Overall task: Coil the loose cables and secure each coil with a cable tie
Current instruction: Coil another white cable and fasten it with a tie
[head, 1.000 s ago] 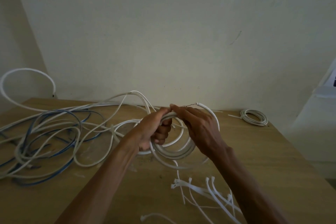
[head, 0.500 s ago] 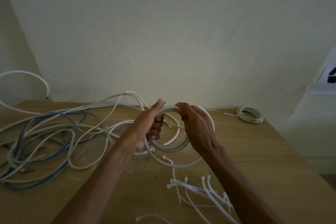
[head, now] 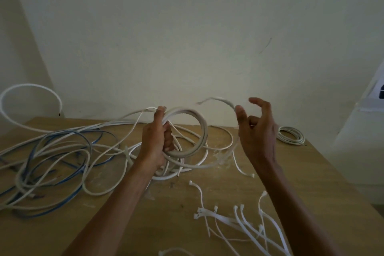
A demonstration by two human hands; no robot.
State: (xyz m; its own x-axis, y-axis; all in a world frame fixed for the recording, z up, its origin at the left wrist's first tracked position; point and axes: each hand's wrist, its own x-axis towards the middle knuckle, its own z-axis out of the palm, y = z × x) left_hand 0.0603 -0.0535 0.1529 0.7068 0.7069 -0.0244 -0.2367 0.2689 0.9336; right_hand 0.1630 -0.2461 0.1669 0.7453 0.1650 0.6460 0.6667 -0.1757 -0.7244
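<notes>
My left hand (head: 158, 141) grips a small coil of white cable (head: 200, 124) and holds it upright above the wooden table (head: 315, 174). The coil's free end (head: 220, 101) arcs up and to the right, blurred, and passes close beside the thumb of my right hand (head: 257, 131). That hand is raised to the right of the coil with its fingers loosely curled and apart, and nothing is visibly pinched in them. Several white cable ties (head: 239, 220) lie loose on the table in front of my right forearm.
A tangle of white and blue cables (head: 52, 158) sprawls over the table's left half, and one stiff white loop (head: 31, 87) rises at the far left. A small wound white coil (head: 291, 135) lies at the back right near the table's edge. The wall stands directly behind.
My right hand has come off the coil and moved right and up. The cable's end has swung out with it. My left hand has lifted the coil a little.
</notes>
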